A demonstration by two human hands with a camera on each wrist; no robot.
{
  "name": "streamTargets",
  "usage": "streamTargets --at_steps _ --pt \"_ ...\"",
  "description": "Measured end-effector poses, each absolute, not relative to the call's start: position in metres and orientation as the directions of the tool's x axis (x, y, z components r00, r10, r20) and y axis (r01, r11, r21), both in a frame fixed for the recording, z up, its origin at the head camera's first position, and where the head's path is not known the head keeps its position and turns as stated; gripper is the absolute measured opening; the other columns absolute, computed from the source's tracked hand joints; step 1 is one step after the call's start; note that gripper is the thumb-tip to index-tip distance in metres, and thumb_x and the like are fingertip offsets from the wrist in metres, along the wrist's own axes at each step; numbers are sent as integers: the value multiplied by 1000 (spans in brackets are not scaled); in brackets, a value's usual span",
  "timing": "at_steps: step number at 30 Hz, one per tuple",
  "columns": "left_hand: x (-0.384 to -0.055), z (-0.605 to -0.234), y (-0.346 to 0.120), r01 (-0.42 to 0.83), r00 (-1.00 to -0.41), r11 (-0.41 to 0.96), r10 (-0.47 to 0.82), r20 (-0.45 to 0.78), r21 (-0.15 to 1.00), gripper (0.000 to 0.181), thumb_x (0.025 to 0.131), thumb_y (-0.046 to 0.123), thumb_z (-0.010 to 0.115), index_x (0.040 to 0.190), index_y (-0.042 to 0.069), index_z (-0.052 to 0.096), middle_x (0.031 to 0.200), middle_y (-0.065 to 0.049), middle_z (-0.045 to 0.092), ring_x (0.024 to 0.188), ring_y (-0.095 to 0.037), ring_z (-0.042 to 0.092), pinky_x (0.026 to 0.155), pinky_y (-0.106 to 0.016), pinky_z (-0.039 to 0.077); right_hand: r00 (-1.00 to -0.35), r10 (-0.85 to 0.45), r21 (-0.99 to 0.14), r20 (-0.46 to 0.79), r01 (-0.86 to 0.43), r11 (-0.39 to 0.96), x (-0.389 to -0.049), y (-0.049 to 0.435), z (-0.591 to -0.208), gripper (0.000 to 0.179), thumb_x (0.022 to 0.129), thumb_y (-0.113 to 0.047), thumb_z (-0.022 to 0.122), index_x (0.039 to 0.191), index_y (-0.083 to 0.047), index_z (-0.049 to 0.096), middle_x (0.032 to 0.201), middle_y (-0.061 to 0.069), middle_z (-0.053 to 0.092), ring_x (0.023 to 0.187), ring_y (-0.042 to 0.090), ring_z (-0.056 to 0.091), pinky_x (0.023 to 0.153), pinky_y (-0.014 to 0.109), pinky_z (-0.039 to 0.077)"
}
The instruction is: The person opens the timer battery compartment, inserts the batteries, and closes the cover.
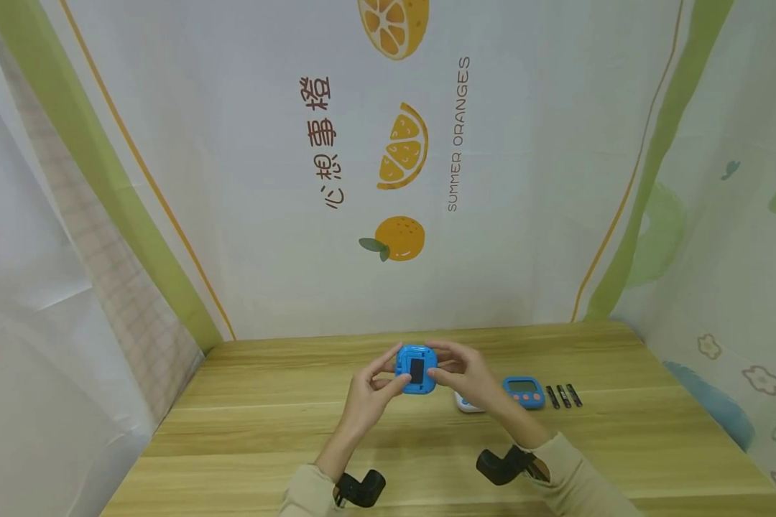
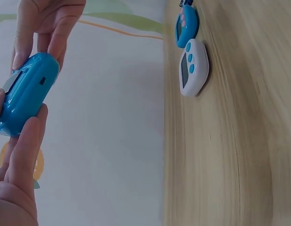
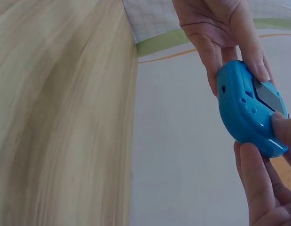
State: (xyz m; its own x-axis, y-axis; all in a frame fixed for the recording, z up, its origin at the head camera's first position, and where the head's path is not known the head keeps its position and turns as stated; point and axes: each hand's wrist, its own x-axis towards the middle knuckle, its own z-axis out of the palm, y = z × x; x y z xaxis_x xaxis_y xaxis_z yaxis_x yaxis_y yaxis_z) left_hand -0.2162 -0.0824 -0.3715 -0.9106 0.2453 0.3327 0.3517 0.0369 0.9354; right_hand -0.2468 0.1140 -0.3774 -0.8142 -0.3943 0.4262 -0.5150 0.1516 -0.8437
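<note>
A blue digital timer (image 1: 417, 370) is held up above the table, its back with a dark rectangular panel turned towards the head camera. My left hand (image 1: 368, 391) grips its left side, thumb on the back and fingers around the edge. On the opposite side my right hand (image 1: 468, 370) grips it the same way, with the thumb near the dark panel. In the left wrist view the timer (image 2: 30, 92) shows a small slot in its side. The right wrist view shows the timer (image 3: 246, 106) between both hands; its front is hidden.
On the table (image 1: 265, 431), behind my right forearm, lie a partly covered white timer (image 1: 468, 405) and a second blue timer (image 1: 524, 393) with pink buttons. Three dark batteries (image 1: 563, 396) lie in a row to its right. A printed curtain (image 1: 265, 287) hangs behind the table.
</note>
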Motion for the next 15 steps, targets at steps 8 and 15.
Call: streamTargets --at_steps 8,15 --pt "-216 -371 -83 330 -916 -5 239 322 944 48 85 1 56 130 2 42 96 -25 52 78 -35 62 72 -34 53 -853 -364 -887 375 -444 126 -247 111 -381 46 83 -10 62 124 4 46 106 27 56 85 30 62 71 31 54" --pt "-215 -373 -83 322 -915 -29 247 319 946 48 85 0 56 131 1 41 97 -25 51 78 -34 62 74 -42 51 -883 -306 -906 356 -407 120 -246 108 -382 44 80 -11 66 119 1 51 103 25 57 80 26 62 67 30 54"
